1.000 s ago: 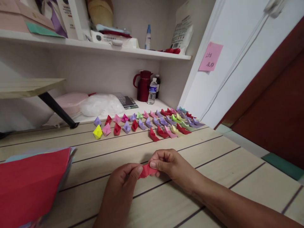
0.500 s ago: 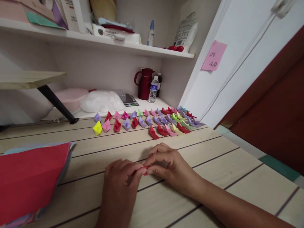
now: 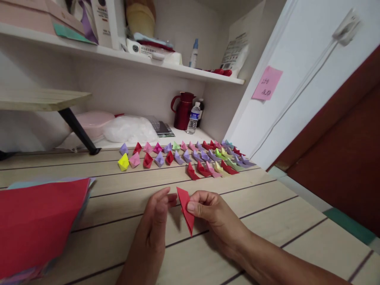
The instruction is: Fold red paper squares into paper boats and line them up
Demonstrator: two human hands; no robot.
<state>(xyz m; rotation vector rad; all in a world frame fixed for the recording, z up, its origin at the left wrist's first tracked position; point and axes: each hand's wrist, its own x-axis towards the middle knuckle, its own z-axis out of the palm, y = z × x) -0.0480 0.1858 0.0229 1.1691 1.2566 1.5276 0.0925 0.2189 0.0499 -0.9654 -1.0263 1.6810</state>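
Paper in red, folded into a slim, pointed piece [image 3: 184, 206], held by the right hand alone

A bare right hand [image 3: 218, 213] pinches the red piece along its right edge, thumb on the near face and fingers behind. The piece stands tilted above the pale wooden table [image 3: 101, 245] with dark seams, one point up towards the shelf and the other down. The left hand [image 3: 152, 225] is empty, its fingers loosely spread just beside the upper left edge; contact cannot be made out.

Beyond the hands, small folded paper boats in red, pink, yellow, green and purple [image 3: 192, 172] sit in rows along the far part of the table. To the left lies a loose stack of coloured paper sheets with a red one on top [image 3: 38, 221].

The step in hand looks like folding, partway through: the piece is flat and narrow, without the raised middle and spread sides of the boats. By my judgement, the next move calls for the left fingers to close on the free edge, opposite the right thumb, so both hands can work the layers evenly. Thin paper like this would probably need a light pinch to avoid crushing its points.
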